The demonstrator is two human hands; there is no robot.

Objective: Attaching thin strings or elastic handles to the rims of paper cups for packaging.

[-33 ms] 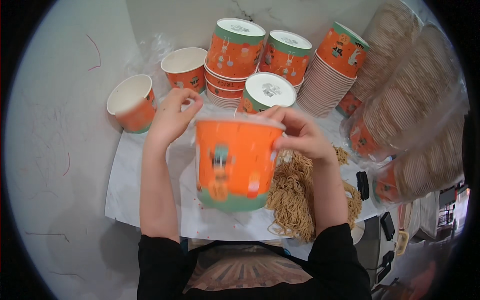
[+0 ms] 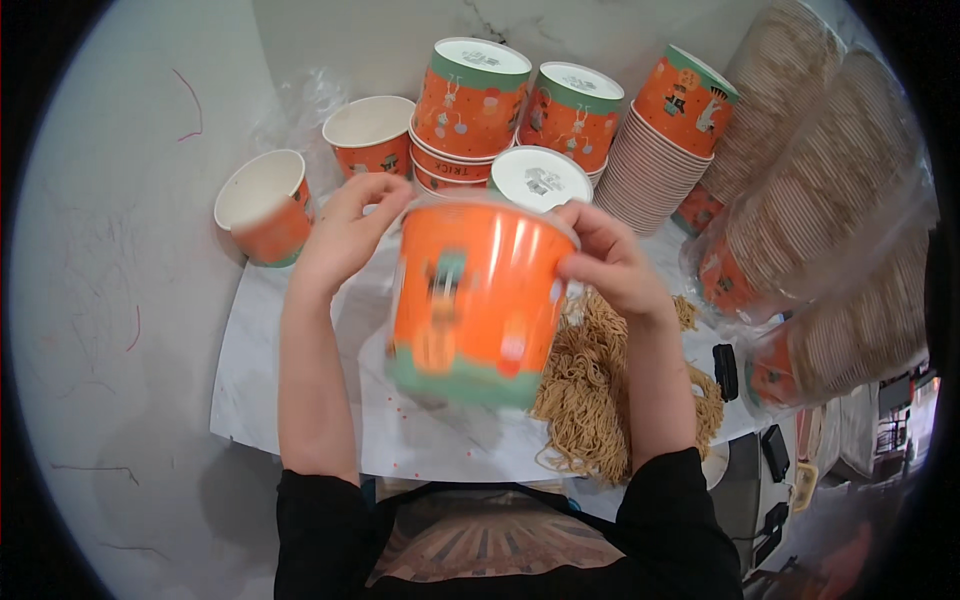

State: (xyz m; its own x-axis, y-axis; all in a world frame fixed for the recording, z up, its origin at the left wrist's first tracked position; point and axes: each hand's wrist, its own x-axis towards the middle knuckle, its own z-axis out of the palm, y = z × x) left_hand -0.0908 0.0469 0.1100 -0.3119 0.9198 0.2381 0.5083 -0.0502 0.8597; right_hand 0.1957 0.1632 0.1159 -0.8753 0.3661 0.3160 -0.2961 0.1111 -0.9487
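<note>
Hands, left hand (image 2: 345, 235) and right hand (image 2: 610, 265), are pinching the rim of the orange paper cup (image 2: 475, 300) from both sides. The cup is staying lifted over the worktop (image 2: 300, 400), as a moment before, with noodles (image 2: 590, 390) lying near on the right.

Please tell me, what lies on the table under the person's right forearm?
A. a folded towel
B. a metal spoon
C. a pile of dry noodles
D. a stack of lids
C: a tan pile of dry noodles lies on the table below the right hand, which together with the left hand holds up the orange cup.
</note>
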